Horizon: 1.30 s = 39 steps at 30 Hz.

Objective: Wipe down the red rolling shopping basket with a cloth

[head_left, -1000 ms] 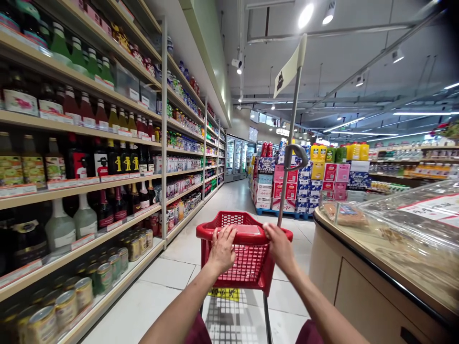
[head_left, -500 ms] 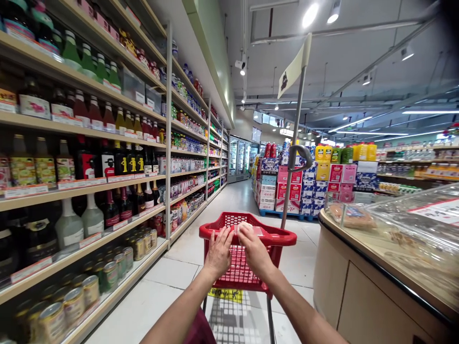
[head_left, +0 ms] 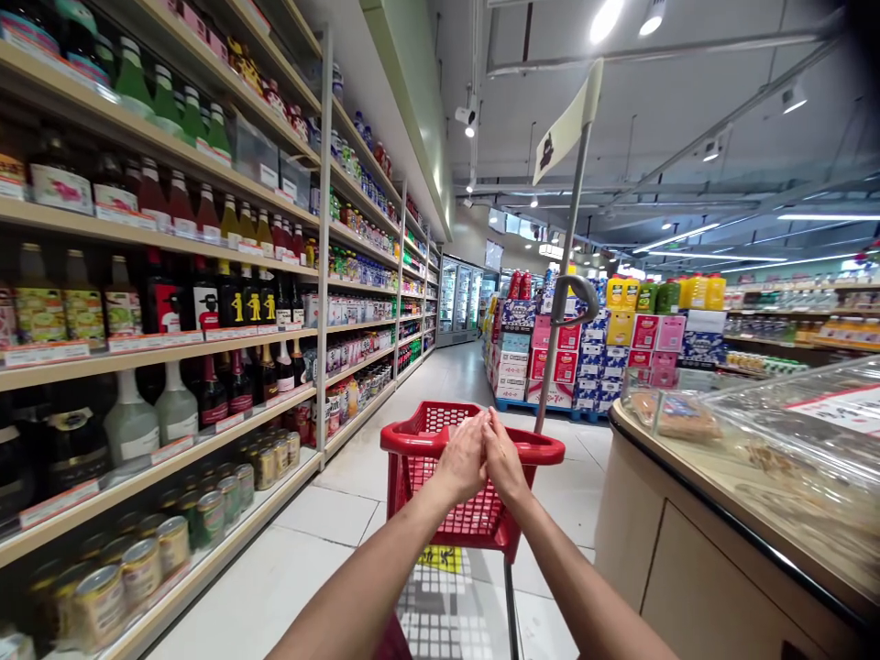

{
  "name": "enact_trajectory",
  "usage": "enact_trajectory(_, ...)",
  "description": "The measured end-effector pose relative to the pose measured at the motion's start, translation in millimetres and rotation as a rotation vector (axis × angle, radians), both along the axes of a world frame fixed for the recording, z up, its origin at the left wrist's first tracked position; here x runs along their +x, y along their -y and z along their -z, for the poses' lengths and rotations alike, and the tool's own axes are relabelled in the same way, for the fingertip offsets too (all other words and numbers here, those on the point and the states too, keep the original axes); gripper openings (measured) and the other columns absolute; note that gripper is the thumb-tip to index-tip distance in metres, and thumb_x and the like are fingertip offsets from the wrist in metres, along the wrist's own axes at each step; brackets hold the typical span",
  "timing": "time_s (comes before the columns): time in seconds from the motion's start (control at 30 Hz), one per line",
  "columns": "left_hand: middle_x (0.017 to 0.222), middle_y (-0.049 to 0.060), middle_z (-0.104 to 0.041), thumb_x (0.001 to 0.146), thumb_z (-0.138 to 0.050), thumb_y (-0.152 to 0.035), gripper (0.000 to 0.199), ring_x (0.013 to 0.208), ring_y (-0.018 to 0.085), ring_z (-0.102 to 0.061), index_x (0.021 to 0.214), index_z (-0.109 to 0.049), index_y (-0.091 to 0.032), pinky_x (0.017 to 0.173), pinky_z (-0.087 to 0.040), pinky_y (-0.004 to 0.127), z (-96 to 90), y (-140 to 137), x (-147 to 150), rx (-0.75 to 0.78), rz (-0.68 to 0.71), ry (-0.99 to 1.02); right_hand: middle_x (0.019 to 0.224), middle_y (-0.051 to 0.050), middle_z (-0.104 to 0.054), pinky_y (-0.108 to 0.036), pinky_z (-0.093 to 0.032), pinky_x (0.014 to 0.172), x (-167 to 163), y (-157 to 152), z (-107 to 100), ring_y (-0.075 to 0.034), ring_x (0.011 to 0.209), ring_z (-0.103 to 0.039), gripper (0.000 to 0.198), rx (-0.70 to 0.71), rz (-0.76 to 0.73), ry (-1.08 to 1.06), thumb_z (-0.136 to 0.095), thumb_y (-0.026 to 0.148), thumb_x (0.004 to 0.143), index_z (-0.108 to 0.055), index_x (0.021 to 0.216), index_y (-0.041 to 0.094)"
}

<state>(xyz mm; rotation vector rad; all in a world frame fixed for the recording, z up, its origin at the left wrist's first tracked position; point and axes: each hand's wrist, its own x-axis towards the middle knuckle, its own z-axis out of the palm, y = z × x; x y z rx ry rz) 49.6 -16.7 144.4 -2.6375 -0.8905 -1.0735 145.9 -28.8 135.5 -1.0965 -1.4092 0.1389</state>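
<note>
Bare left hand (head_left: 462, 460) and bare right hand (head_left: 504, 458) are pressed together, fingers stretched forward; whether anything is held between can't be told. Both are placed over the near rim of a red plastic lattice-sided shopping cart (head_left: 407, 440); contact unclear. For steady steering, palms are better spread along that rim. Tan panelled counter (head_left: 636, 504), right, and tan bottle-filled shelves (head_left: 158, 358), left, should be avoided.
</note>
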Motion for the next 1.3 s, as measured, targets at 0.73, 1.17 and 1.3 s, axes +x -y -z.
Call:
enact_trajectory(0.73, 0.123, 0.01, -0.05, 0.082, -0.032, -0.009, 0.039, 0.118, 0.018, -0.041, 0.118, -0.045, -0.013, 0.1, -0.037, 0.04, 17.7, -20.7, -68.4, 0.17, -0.094, -0.014, 0.105, -0.009, -0.06, -0.041, -0.033, 0.091, 69.1, 13.4, 36.3, -0.021, 0.099, -0.051, 0.038, 0.034, 0.397, 0.495, -0.028, 0.028, 0.085, -0.051, 0.113, 0.016)
enact_trajectory(1.17, 0.118, 0.005, -0.055, 0.081, -0.027, -0.007, 0.043, 0.116, 0.017, -0.043, 0.118, -0.047, -0.018, 0.099, -0.038, 0.039, 15.0, -19.3, -77.5, 0.178, -0.123, 0.053, 0.113, -0.007, -0.056, -0.045, -0.027, 0.096, 64.3, 16.8, 53.1, -0.021, 0.11, -0.044, 0.038, 0.08, 0.459, 0.572, -0.027, 0.027, 0.084, -0.05, 0.113, 0.017)
enact_trajectory(1.3, 0.117, 0.006, -0.055, 0.08, -0.029, -0.008, 0.042, 0.114, 0.018, -0.045, 0.116, -0.048, -0.019, 0.096, -0.041, 0.043, 11.7, -32.1, -104.0, 0.117, -0.277, 0.192, 0.115, -0.008, -0.055, -0.047, -0.024, 0.098, 56.4, 12.3, 56.7, -0.022, 0.112, -0.043, 0.038, 0.086, 0.507, 0.536, -0.027, 0.028, 0.085, -0.051, 0.113, 0.016)
